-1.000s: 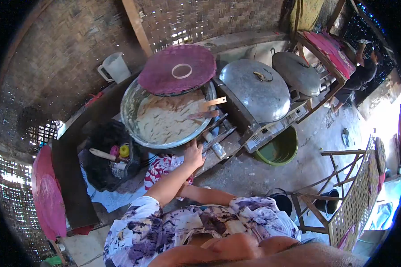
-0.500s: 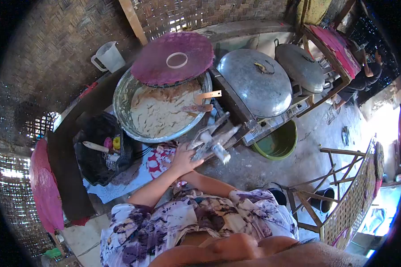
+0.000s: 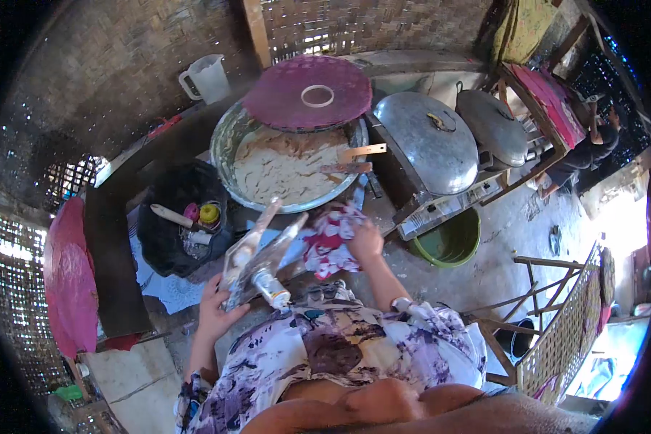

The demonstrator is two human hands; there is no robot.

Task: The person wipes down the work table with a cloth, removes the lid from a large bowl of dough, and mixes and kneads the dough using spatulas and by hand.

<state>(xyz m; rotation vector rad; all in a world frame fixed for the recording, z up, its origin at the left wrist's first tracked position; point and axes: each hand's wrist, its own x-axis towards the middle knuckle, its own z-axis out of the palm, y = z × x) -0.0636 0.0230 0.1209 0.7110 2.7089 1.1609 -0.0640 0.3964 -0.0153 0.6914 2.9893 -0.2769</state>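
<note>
Two hands in view, both mine, both busy. Left hand [image 3: 218,312] has its grip clamped on a whitish, floury-looking tool [image 3: 240,262]: two long arms spread in a V plus a stubby cylinder at the lower end, held tilted in front of my shirt [image 3: 340,354], left of centre. Right hand [image 3: 367,244] has its grip closed on a bunched red-and-white cloth [image 3: 331,246], fingers pressed into the folds. Tool and cloth near each other, apart.

Big basin [image 3: 291,209] just beyond both, pale thick dough [image 3: 286,173] inside. Wooden spatula [image 3: 367,150] and a second spatula [image 3: 351,168] lean over its right rim, ends in the dough. Round purple cover [image 3: 278,83] sits across the far rim, overlapping part of the opening.

Black tub [image 3: 155,249] left of the basin, holding a pale-handled item [image 3: 172,215] and a yellow thing [image 3: 209,213]; lace cloth [image 3: 184,295] shows under it. Clear pitcher [image 3: 211,79] by the woven wall. Right of the basin: large lidded pot [image 3: 423,141], second pot [image 3: 493,129] beside it, green tub [image 3: 471,242] below on the floor. Another person [image 3: 592,152] far right, partly hidden.
</note>
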